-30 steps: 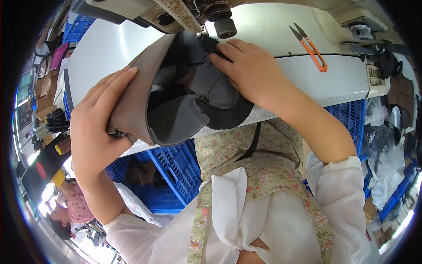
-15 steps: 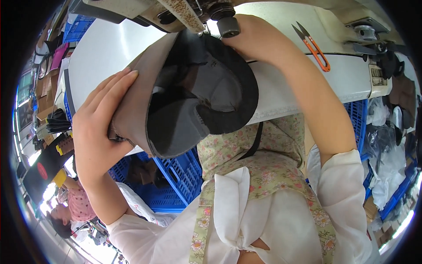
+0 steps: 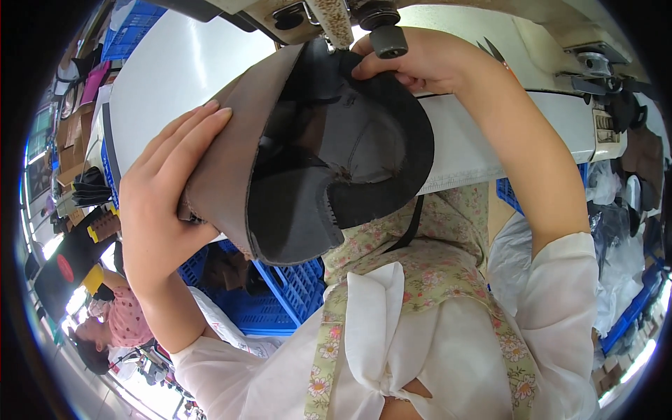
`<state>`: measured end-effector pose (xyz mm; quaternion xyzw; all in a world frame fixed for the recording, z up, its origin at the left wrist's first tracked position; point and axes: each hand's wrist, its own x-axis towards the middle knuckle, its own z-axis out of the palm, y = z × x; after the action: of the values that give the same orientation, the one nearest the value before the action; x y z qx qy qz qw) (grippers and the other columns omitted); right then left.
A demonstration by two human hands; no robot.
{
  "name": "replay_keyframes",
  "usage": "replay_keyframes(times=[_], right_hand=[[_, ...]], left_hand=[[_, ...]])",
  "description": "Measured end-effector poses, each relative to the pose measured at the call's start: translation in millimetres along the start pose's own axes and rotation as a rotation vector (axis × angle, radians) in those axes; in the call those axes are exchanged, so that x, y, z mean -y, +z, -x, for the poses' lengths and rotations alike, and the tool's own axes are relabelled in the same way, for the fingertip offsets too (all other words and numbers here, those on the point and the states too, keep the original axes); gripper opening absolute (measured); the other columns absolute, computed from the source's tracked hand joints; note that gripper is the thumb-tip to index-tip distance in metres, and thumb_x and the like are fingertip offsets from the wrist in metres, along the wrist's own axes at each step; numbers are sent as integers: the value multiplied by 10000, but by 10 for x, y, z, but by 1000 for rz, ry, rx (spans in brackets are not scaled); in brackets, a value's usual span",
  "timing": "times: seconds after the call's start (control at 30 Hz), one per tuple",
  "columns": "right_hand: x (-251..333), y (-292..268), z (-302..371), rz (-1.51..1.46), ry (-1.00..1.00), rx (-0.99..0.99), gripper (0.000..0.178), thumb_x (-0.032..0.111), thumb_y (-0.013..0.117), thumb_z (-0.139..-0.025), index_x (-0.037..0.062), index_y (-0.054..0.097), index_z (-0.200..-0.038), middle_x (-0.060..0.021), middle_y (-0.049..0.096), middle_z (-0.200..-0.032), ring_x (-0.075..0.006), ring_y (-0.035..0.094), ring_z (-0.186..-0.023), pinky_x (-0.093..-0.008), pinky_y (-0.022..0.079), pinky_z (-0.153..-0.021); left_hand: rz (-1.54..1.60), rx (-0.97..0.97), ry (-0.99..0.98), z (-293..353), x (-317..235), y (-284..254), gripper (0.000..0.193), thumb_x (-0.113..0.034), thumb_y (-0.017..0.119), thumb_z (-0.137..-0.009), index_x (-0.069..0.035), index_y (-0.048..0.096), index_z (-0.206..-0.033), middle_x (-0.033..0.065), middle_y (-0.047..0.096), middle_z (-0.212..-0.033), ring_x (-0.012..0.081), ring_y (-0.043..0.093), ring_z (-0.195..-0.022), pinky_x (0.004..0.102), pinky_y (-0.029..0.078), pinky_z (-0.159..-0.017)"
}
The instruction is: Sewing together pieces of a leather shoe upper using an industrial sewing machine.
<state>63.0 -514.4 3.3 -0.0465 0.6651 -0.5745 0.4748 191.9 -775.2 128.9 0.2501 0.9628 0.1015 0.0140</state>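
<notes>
A boot upper [image 3: 231, 157], brown-grey outside with a black lining, lies tilted under the sewing machine's needle area [image 3: 332, 47]. Its far edge meets the machine, and its wide open side faces me. My left hand [image 3: 164, 185] is wrapped round the brown outer side, fingers on top and the thumb partly hidden underneath. At the far right, my right hand [image 3: 409, 61] pinches the black rim close to the needle, thumb on top. Whether the needle is in the material is too small to tell.
Orange-handled thread snips [image 3: 495, 52] lie on the white table [image 3: 168, 77], partly behind my right arm. A dark round machine knob [image 3: 388, 42] hangs beside my right hand. Blue crates [image 3: 280, 280] stand below the table. A person in pink [image 3: 129, 318] is at the far left.
The boot upper has shifted right and a little nearer to me. My right thumb now shows on the black rim. My right arm now covers most of the snips.
</notes>
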Motion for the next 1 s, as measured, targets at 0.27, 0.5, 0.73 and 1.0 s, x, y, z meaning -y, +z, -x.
replay_keyframes(times=[0.27, 0.5, 0.73, 1.0], right_hand=[[-78, 20, -26, 86, -40, -80, 420, 232, 759, -745, 86, 695, -1134, 57, 515, -711, -43, 375, -556, -217, 296, -455], [-138, 272, 45, 1019, -391, -575, 307, 261, 737, -777, 76, 697, -1018, -104, 691, -888, -266, 684, -829, -342, 522, -687], [-409, 353, 223, 1291, -831, -500, 191, 124, 637, -782, 86, 704, -956, -44, 664, -1148, -223, 622, -980, -365, 504, -821], [-474, 333, 234, 1406, -844, -580, 379, 65, 589, -791, 115, 636, -1164, -17, 635, -1265, -206, 614, -1053, -344, 443, -936]], left_hand=[[-2, -7, 3, 0, -7, 11, 656, -166, 700, -547, -43, 634, -1187, 165, 645, -1205, 370, 612, -1123, 402, 501, -913], [-15, 8, 4, -50, -101, -22, 644, -151, 705, -568, -53, 629, -1200, 160, 646, -1206, 364, 616, -1112, 408, 505, -899], [-37, -43, -85, -56, -158, 2, 652, -118, 724, -580, -76, 610, -1220, 144, 667, -1142, 354, 634, -1041, 402, 515, -849], [-42, -51, -166, -95, -277, 30, 637, -119, 725, -585, -90, 613, -1212, 140, 680, -1090, 339, 648, -996, 398, 521, -820]])
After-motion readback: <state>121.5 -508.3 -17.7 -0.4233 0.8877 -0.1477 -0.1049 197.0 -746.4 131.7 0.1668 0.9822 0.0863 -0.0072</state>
